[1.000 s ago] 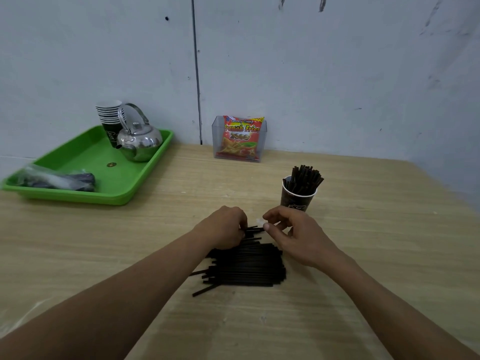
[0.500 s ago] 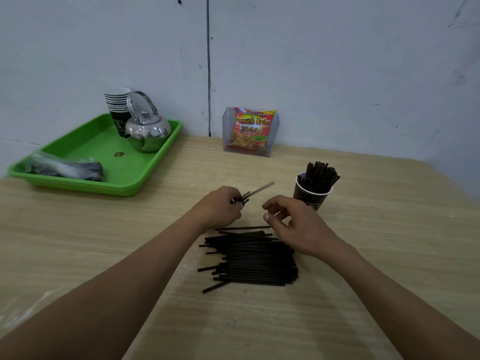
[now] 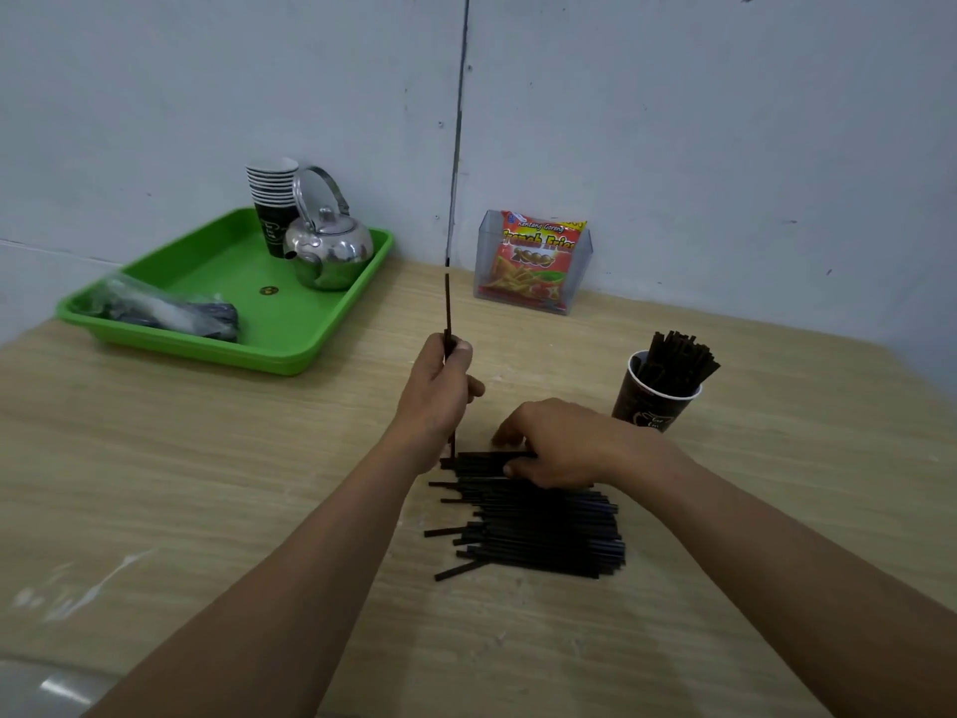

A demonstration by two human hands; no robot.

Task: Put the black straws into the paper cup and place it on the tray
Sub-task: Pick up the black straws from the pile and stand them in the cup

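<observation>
A pile of black straws lies on the wooden table in front of me. My left hand grips a few black straws upright above the pile's far left end. My right hand rests on the pile's far edge, its fingers pinching straws there. A dark paper cup filled with several black straws stands upright to the right of my hands. The green tray sits at the back left of the table.
On the tray stand a steel kettle, a stack of paper cups and a plastic bag of dark items. A clear holder with a snack packet stands against the wall.
My left hand has turned its straws from slanting to upright. My right hand has dropped onto the far edge of the pile.
</observation>
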